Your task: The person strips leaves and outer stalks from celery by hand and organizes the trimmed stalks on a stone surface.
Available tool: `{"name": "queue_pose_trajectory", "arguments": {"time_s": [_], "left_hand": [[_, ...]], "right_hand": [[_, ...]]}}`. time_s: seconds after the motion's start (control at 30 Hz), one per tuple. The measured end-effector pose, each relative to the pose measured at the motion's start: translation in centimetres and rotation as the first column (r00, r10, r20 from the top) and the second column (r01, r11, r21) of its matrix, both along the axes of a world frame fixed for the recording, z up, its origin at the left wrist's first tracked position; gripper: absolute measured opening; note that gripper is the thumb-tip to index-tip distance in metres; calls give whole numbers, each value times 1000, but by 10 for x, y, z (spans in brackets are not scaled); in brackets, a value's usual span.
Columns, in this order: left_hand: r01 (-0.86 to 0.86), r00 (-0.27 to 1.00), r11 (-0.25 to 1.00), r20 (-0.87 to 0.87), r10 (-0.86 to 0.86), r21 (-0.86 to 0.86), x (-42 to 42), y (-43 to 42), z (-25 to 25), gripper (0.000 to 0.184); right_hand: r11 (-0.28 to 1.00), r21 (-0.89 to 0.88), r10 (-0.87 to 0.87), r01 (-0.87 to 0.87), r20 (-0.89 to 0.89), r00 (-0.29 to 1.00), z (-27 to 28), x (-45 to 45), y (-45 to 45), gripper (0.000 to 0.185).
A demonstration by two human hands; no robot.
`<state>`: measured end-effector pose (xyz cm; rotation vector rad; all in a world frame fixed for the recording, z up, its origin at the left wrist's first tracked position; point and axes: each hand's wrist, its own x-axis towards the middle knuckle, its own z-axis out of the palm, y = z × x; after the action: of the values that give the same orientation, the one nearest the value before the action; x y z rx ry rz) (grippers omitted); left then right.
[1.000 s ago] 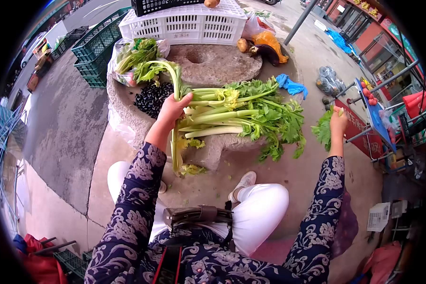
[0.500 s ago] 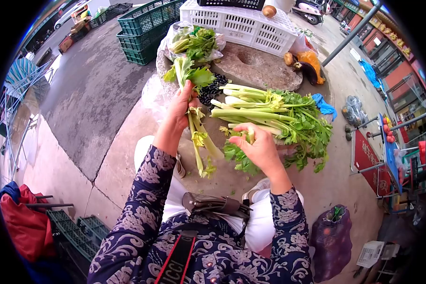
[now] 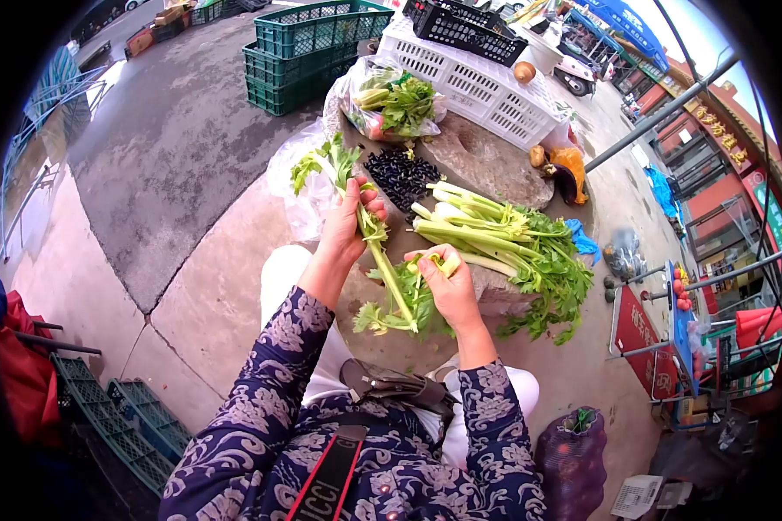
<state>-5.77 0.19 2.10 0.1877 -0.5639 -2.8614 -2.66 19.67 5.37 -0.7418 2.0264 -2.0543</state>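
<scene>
**Outdoors on a paved street, two hands work over celery beside a stone platform**

At the far left, red cloth (image 3: 30, 369) lies beside dark green crates (image 3: 135, 430). Dark, stained paving (image 3: 161, 130) meets paler slabs (image 3: 195, 317) along a cracked seam. Farther back stands a stack of green crates (image 3: 295, 69).

Near the centre, the person's left hand (image 3: 347, 221) is curled around a celery stalk (image 3: 394, 286), gripping it firmly; the stalk slants downward to the right, above the person's lap. Behind it, a clear bag of vegetables (image 3: 395, 104) and a heap of small, glossy black pieces (image 3: 400, 181) rest on the stone platform (image 3: 500, 300). Just right of the left hand, the right hand (image 3: 447, 282) is nearly closed, thumb against fingers, pinching a pale, leafy sprig (image 3: 421, 302).

Beyond the right hand, a large celery bunch (image 3: 495, 234) lies across the platform, leaves spilling over its edge. Behind that are a raised, rough stone disc (image 3: 478, 161) and a white crate (image 3: 487, 82) bearing a black crate (image 3: 465, 33). An orange bag (image 3: 570, 163) and crumpled blue material (image 3: 583, 240) sit at the platform's right side; a purple mesh sack (image 3: 573, 464) stands on the ground.

Farthest right are a red signboard (image 3: 641, 343), a blue tabletop (image 3: 684, 334) and reddish shopfronts (image 3: 699, 187).
</scene>
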Motion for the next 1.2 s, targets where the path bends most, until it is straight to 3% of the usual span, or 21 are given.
{"name": "queue_pose_trajectory", "arguments": {"time_s": [0.07,0.1,0.17,0.23,0.3,0.37,0.47,0.57,0.6,0.73,0.9,0.97,1.03,1.2], "left_hand": [[-7,999,1000,31,7,-7,1,7,-5,33],[-10,999,1000,46,11,-12,3,11,-5,32],[-12,1000,1000,22,13,-4,3,14,-9,29],[-38,999,999,21,38,-11,4,16,-13,30],[-37,999,999,-8,37,-16,2,17,-20,40],[-66,995,993,-84,58,-97,5,22,-24,44],[52,994,974,-78,-71,-219,22,36,-19,38],[-16,996,961,-94,-10,-274,21,34,-25,36],[-6,998,972,-62,-9,-234,21,30,-22,35],[-12,997,988,71,23,-152,14,10,-30,35],[-181,984,980,7,181,82,2,-13,-42,32],[-220,974,943,4,226,249,-3,-29,-45,26],[-263,963,911,30,268,319,0,-31,-29,18],[-292,952,908,-4,308,300,-1,-39,-10,19]], "right_hand": [[999,-8,46,-45,118,992,-7,-1,-6,6],[999,17,33,-36,146,989,-8,-3,-12,20],[942,323,-87,92,-30,996,-10,-2,-20,46],[928,341,-82,147,-198,977,-4,1,-36,66],[877,427,-82,222,-322,943,-15,-2,-45,50],[875,387,-161,290,-334,929,-25,-3,-50,40],[898,217,-279,384,-393,876,-26,-12,-53,23],[942,83,-308,327,-182,934,-30,-9,-43,10],[957,-76,-288,279,-147,946,-31,-10,-39,10],[836,-402,-288,373,257,922,-38,-12,-12,9],[674,-552,-342,491,356,870,-36,-8,30,12],[666,-519,-427,536,324,844,-31,-7,51,12],[790,-406,-344,460,327,880,-19,0,69,9],[920,-86,-378,382,57,924,-26,4,95,25]]}}
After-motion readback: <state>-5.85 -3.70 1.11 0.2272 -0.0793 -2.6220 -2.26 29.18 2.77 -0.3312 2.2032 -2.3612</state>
